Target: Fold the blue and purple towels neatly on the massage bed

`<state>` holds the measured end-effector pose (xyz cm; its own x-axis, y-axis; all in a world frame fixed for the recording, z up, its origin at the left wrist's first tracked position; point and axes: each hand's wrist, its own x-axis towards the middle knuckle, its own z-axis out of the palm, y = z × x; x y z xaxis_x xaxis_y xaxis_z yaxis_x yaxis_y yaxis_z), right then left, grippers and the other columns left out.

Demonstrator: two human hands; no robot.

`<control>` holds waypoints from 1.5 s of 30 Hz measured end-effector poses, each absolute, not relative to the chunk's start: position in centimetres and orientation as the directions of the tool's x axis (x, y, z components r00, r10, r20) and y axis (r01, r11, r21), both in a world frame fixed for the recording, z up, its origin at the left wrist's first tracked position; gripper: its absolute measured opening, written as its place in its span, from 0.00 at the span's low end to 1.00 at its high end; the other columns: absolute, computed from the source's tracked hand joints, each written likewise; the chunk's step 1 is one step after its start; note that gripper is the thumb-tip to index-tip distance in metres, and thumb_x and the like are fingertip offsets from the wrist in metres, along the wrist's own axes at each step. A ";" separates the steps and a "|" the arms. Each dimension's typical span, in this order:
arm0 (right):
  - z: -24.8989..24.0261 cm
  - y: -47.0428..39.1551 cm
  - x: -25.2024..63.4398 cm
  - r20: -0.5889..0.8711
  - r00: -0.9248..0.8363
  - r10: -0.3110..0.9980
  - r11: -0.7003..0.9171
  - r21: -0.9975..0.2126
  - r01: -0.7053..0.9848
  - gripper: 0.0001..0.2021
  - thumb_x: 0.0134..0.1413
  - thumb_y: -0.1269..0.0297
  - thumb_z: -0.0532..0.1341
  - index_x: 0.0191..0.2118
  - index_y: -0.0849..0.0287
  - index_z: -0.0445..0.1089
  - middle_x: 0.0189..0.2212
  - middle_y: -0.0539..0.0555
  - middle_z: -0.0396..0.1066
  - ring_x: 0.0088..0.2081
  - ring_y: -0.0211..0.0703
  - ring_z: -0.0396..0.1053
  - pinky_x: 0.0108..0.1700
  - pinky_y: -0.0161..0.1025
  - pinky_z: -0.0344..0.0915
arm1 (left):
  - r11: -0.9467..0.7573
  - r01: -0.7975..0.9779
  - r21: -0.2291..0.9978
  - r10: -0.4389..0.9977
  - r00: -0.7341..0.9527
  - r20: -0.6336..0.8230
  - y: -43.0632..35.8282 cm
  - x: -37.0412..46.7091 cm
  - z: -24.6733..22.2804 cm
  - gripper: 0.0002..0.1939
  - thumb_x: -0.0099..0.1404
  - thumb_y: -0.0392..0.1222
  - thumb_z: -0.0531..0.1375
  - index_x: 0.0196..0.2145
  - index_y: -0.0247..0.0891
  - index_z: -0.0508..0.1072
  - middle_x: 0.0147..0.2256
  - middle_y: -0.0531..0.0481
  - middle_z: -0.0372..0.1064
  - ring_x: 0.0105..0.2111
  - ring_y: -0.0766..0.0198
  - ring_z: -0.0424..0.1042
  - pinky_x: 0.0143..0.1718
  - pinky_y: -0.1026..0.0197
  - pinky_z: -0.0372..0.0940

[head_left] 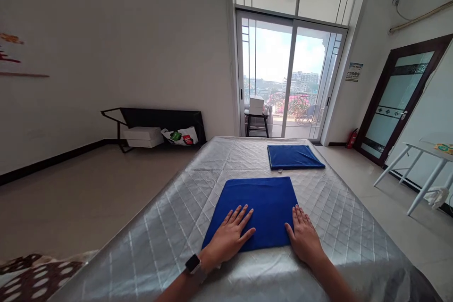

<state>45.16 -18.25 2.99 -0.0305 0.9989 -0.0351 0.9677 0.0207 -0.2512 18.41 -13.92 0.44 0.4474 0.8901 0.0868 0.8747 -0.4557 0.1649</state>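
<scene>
A folded blue cloth [260, 198] lies flat on the silver quilted bed surface [170, 226] in front of me. My left hand [230, 233] rests on its near left part, palm down with the fingers spread. On the near right edge of the same cloth lies my right hand [303, 236], flat, fingers stretched out and the thumb apart. A second folded blue cloth [295, 157], with a small pale tag at its near edge, sits farther off to the right, touched by neither hand.
Left of the bed, a black-framed piece of furniture [161, 118] stands by the wall with a white box [142, 137]. Sliding glass doors [290, 75] are beyond the far end. At right are a white table [430, 151] and a fire extinguisher [352, 138].
</scene>
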 end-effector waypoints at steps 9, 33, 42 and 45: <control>2.2 -17.5 45.8 -0.105 -0.055 0.993 0.028 -0.237 0.971 0.37 0.66 0.46 0.40 0.71 0.67 0.42 0.71 0.57 0.37 0.71 0.50 0.37 0.70 0.46 0.36 | -0.382 0.916 0.127 0.919 0.362 0.153 -18.3 8.6 -3.9 0.30 0.73 0.57 0.44 0.68 0.46 0.50 0.68 0.48 0.49 0.67 0.54 0.52 0.64 0.49 0.55; 3.5 -7.9 44.6 -0.028 -0.008 1.000 0.001 -0.217 0.976 0.32 0.67 0.56 0.39 0.71 0.70 0.44 0.70 0.61 0.44 0.71 0.45 0.38 0.69 0.44 0.37 | -0.519 0.835 0.182 0.850 0.484 0.207 -6.1 28.9 2.6 0.34 0.74 0.58 0.39 0.66 0.33 0.59 0.67 0.40 0.52 0.68 0.51 0.48 0.67 0.45 0.50; 3.1 -7.7 44.7 -0.030 -0.011 0.999 0.004 -0.235 0.972 0.33 0.67 0.54 0.39 0.71 0.70 0.43 0.71 0.60 0.40 0.71 0.46 0.37 0.69 0.44 0.36 | -0.329 0.935 0.132 0.939 0.308 0.156 -3.9 18.3 -1.3 0.37 0.72 0.61 0.40 0.68 0.33 0.54 0.68 0.40 0.48 0.69 0.50 0.46 0.68 0.44 0.45; 3.6 -7.9 44.6 -0.054 -0.009 0.998 -0.003 -0.223 0.975 0.33 0.68 0.54 0.39 0.71 0.70 0.43 0.71 0.59 0.39 0.72 0.45 0.36 0.69 0.44 0.35 | -0.214 0.970 0.112 0.969 0.196 0.153 -3.4 14.1 -2.0 0.39 0.71 0.61 0.40 0.67 0.27 0.53 0.68 0.36 0.47 0.69 0.49 0.46 0.67 0.44 0.46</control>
